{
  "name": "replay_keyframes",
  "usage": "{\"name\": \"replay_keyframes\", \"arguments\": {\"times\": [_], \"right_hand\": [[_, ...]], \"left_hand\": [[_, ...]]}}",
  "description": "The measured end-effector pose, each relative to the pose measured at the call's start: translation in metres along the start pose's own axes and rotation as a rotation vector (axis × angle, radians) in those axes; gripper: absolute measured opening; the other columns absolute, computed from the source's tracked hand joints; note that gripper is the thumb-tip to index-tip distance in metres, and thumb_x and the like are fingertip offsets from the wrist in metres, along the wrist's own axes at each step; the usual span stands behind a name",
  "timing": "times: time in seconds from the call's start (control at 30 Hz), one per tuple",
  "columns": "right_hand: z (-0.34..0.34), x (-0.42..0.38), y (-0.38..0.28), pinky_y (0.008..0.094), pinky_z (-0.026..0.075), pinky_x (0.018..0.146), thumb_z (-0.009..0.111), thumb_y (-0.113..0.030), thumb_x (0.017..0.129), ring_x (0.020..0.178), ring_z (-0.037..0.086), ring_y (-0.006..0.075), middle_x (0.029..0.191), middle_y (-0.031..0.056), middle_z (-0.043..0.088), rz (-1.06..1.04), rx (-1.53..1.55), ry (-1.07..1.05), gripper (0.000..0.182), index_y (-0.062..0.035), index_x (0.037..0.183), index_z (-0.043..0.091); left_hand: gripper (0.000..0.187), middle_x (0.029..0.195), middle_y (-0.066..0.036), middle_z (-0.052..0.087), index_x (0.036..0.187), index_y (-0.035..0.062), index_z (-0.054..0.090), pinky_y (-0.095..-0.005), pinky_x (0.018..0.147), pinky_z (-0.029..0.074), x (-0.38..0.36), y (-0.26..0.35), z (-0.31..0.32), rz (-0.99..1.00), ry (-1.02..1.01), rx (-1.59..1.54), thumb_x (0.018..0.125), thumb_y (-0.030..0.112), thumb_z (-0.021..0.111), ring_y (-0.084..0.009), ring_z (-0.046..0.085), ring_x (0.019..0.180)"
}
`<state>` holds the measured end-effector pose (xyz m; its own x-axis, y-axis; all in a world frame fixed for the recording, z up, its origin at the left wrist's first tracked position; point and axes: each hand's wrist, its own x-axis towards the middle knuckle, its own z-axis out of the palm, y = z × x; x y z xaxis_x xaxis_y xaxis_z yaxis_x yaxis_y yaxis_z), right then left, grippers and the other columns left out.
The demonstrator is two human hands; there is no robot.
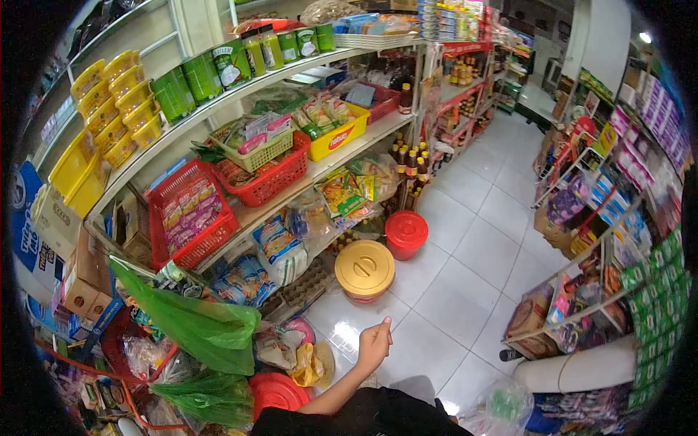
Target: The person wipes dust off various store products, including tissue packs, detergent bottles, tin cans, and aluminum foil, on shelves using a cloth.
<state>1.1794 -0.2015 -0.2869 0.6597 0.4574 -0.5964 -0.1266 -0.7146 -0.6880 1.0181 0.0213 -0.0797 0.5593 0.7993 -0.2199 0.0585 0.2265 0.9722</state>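
My left hand is in the lower middle of the head view, held out over the white tiled floor. Its fingers are curled in and the thumb sticks up; no object shows in it. Closest to it is a bucket with a gold lid, standing on the floor just beyond, apart from the hand. Behind that bucket is a smaller red lidded bucket. My right hand is out of view.
Shelves on the left hold red baskets, a yellow bin, green cans and stacked yellow tubs. Green plastic bags hang at lower left. Racks of packets line the right. A tiled aisle runs between.
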Motion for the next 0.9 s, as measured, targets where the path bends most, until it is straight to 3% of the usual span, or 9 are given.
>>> {"name": "replay_keyframes", "arguments": {"times": [0.27, 0.4, 0.53, 0.6, 0.67, 0.7, 0.73, 0.8, 0.9], "right_hand": [[-0.022, 0.146, -0.036, 0.0347, 0.046, 0.064, 0.055, -0.023, 0.068, 0.072, 0.059, 0.026, 0.075, 0.0139, 0.058, 0.037, -0.185, -0.107, 0.034, 0.0006, 0.092, 0.055], [-0.061, 0.225, -0.033, 0.0345, 0.047, 0.062, 0.055, -0.019, 0.068, 0.07, 0.059, 0.0253, 0.072, 0.0135, 0.058, 0.031, -0.379, -0.139, 0.03, 0.0008, 0.091, 0.056], [-0.103, 0.294, -0.034, 0.0344, 0.048, 0.059, 0.055, -0.016, 0.069, 0.067, 0.06, 0.0246, 0.07, 0.0132, 0.058, -0.17, -0.575, -0.11, 0.026, 0.0011, 0.089, 0.057], [-0.118, 0.335, -0.045, 0.0344, 0.048, 0.058, 0.055, -0.014, 0.069, 0.066, 0.06, 0.0243, 0.068, 0.013, 0.059, -0.311, -0.453, -0.164, 0.024, 0.0012, 0.088, 0.058], [-0.12, 0.361, -0.155, 0.0369, 0.05, 0.058, 0.051, -0.003, 0.067, 0.069, 0.06, 0.0292, 0.072, 0.0147, 0.059, 0.047, 0.414, -0.588, 0.02, 0.0064, 0.084, 0.055], [-0.123, 0.368, -0.221, 0.0379, 0.05, 0.059, 0.05, -0.007, 0.068, 0.073, 0.06, 0.0304, 0.08, 0.0173, 0.059, 0.3, 0.32, -0.714, 0.024, 0.0082, 0.086, 0.053], [-0.119, 0.376, -0.258, 0.0385, 0.049, 0.061, 0.05, -0.013, 0.071, 0.073, 0.06, 0.029, 0.082, 0.0172, 0.06, 0.219, 0.411, -0.875, 0.026, 0.0065, 0.088, 0.053], [-0.097, 0.383, -0.326, 0.0358, 0.047, 0.068, 0.05, -0.022, 0.076, 0.075, 0.057, 0.0236, 0.082, 0.012, 0.057, 0.073, 0.46, -0.777, 0.024, -0.0014, 0.087, 0.053], [-0.049, 0.394, -0.393, 0.0366, 0.045, 0.076, 0.053, -0.029, 0.078, 0.084, 0.054, 0.0214, 0.089, 0.0081, 0.055, 0.15, 0.612, -0.85, 0.03, -0.0057, 0.095, 0.05]], "left_hand": [[0.045, 0.042, 0.0, 0.04, 0.053, 0.0038, 0.047, -0.0226, 0.038, 0.032, 0.114, -0.002, 0.033, -0.201, 0.005, 0.03, 0.085, 0.036, 0.045, -0.0077, 0.039, 0.037], [0.039, 0.043, -0.002, 0.042, 0.059, 0.002, 0.049, -0.0247, 0.04, 0.034, 0.178, 0.009, 0.051, -0.19, 0.017, 0.097, 0.083, 0.033, 0.047, -0.0095, 0.043, 0.039], [0.036, 0.045, -0.003, 0.045, 0.063, 0.002, 0.052, -0.0252, 0.041, 0.035, 0.227, 0.024, 0.067, -0.2, 0.115, 0.156, 0.082, 0.032, 0.048, -0.0101, 0.045, 0.041], [0.035, 0.046, -0.004, 0.047, 0.064, 0.0017, 0.053, -0.0256, 0.042, 0.037, 0.243, 0.033, 0.068, -0.186, 0.192, 0.192, 0.082, 0.031, 0.049, -0.0105, 0.046, 0.042], [0.033, 0.047, -0.005, 0.049, 0.066, 0.0009, 0.054, -0.026, 0.044, 0.039, 0.252, 0.03, 0.064, -0.196, 0.285, 0.27, 0.081, 0.029, 0.051, -0.0116, 0.05, 0.043], [0.032, 0.047, -0.005, 0.05, 0.066, 0.0008, 0.055, -0.0261, 0.044, 0.039, 0.255, 0.029, 0.061, -0.191, 0.339, 0.254, 0.081, 0.029, 0.051, -0.0119, 0.05, 0.043], [0.032, 0.047, -0.006, 0.05, 0.066, 0.0006, 0.055, -0.0263, 0.044, 0.04, 0.256, 0.028, 0.058, -0.187, 0.39, 0.237, 0.08, 0.029, 0.051, -0.0121, 0.051, 0.044], [0.032, 0.048, -0.006, 0.051, 0.065, 0.0004, 0.055, -0.0267, 0.044, 0.04, 0.259, 0.024, 0.05, -0.227, 0.467, 0.203, 0.08, 0.029, 0.051, -0.0125, 0.052, 0.044], [0.033, 0.048, -0.006, 0.051, 0.065, 0.0003, 0.054, -0.0266, 0.044, 0.04, 0.264, 0.021, 0.034, -0.205, 0.582, 0.209, 0.081, 0.029, 0.05, -0.012, 0.052, 0.044]]}}
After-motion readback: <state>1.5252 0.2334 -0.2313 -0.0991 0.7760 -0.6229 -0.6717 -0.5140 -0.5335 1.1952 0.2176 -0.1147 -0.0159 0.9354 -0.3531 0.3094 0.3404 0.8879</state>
